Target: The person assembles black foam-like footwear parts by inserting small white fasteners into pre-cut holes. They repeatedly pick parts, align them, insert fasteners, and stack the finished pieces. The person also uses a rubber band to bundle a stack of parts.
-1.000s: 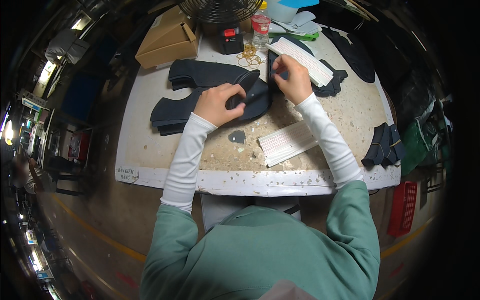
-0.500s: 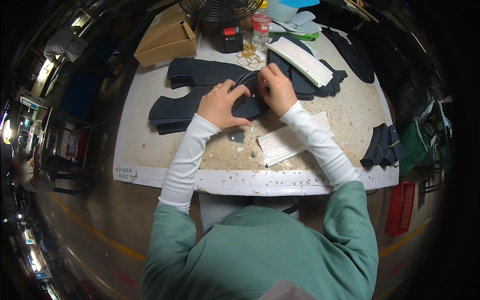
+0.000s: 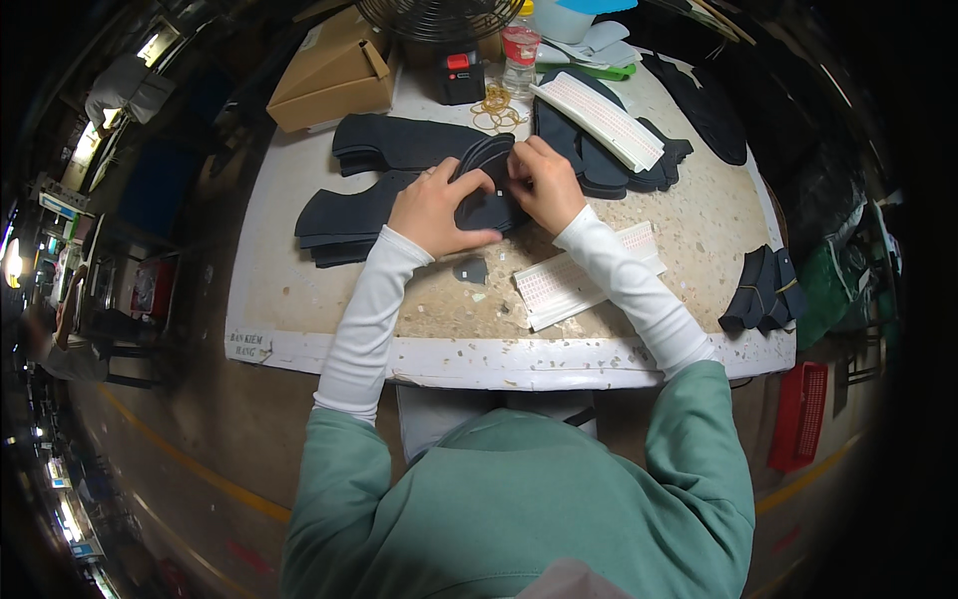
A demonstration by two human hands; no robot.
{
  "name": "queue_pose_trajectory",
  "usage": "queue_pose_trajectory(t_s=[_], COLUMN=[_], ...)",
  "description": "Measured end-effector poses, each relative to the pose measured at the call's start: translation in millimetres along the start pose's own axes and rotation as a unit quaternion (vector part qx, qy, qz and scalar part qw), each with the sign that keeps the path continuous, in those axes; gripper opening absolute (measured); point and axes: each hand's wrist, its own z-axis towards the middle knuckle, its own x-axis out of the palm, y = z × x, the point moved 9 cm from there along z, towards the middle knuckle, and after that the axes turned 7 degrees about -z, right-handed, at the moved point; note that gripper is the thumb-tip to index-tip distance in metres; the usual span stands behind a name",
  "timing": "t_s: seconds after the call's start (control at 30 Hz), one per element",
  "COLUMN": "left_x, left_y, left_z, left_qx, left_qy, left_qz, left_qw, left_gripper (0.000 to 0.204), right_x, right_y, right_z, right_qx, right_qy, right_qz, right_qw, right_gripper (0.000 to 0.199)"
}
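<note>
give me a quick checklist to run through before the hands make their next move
1. Left hand at the dark pieces: ok, thumb spread from the index finger.
2. Right hand gripping securely: cannot tell, its fingertips are at the pieces but partly hidden.
3. Pieces lying flat: not ok, some curl up between the hands.
4. Table in front of the hands clear: not ok, a small dark scrap and a white strip lie there.
5. Bottle upright and capped: ok.
6. Rubber bands sorted: not ok, they lie in a loose tangle near the bottle.
</note>
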Motion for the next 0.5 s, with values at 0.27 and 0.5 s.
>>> queue_pose_trajectory(t_s=[0.27, 0.5], left_x=[0.5, -5.4], left_y=[14.4, 14.7], left_z=[3.7, 8.3], left_qx=[-0.035, -0.039], left_qy=[0.021, -0.055], left_qz=[-0.069, -0.138], left_qw=[0.997, 0.988], left_gripper=[0.038, 0.031], right_x=[-37.2, 7.9], right_y=[-32.4, 2.2], right_z=[17.5, 7.4], right_qx=[0.117, 0.031], right_qy=[0.005, 0.062], right_qz=[0.098, 0.044], right_qw=[0.988, 0.997], right_gripper=[0.090, 0.108])
